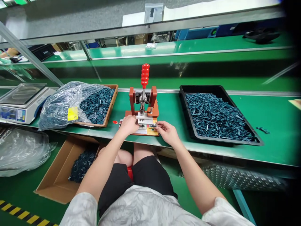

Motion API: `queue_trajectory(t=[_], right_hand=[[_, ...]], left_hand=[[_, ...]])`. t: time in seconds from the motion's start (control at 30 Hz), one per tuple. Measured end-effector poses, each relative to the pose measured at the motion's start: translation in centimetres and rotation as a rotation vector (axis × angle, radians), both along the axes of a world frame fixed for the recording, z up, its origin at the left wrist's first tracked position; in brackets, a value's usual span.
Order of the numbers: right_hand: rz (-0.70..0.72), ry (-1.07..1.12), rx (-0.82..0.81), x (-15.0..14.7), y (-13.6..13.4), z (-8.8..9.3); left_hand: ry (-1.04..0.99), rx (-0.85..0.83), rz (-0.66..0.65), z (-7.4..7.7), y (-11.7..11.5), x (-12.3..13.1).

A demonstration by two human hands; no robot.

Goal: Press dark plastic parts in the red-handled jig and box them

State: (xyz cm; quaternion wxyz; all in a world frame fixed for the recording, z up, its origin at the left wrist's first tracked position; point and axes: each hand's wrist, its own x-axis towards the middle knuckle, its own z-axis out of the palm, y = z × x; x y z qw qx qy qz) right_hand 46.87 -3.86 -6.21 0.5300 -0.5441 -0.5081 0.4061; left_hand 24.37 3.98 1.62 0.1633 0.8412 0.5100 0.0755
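A small orange hand press (144, 105) with an upright red ribbed lever (145, 75) stands on the green bench in front of me. My left hand (129, 124) rests curled at the left of the press's metal base block, fingers closed against it. My right hand (167, 131) pinches a small dark part (153, 125) at the right side of the block. What lies under my left fingers is hidden.
A black tray (185, 103) full of small dark parts sits to the right. At left a brown tray (110, 108) holds more parts and a plastic bag (61, 105). A weighing scale (22, 102) stands far left. A cardboard box (56, 175) sits on the floor.
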Motion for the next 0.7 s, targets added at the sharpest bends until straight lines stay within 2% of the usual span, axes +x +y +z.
queue_trajectory(t=[0.07,0.23,0.37,0.57,0.7], right_hand=[[0.004,-0.044,0.03,-0.7,0.4,0.4],[0.051,-0.289,0.203,-3.3,2.5,1.5],[0.096,-0.3,0.214,-5.0,3.9,1.5],[0.114,-0.325,0.228,-4.9,3.8,1.2],[0.064,-0.331,0.259,-4.8,3.4,1.1]], left_hand=[[0.005,-0.001,0.013,0.2,0.0,0.1],[0.026,-0.004,-0.12,0.7,-0.3,-0.6],[0.031,0.012,-0.139,0.8,-0.3,-1.0],[0.018,0.036,-0.155,0.5,-0.3,-0.9],[0.006,0.038,-0.132,0.4,-0.6,-0.9]])
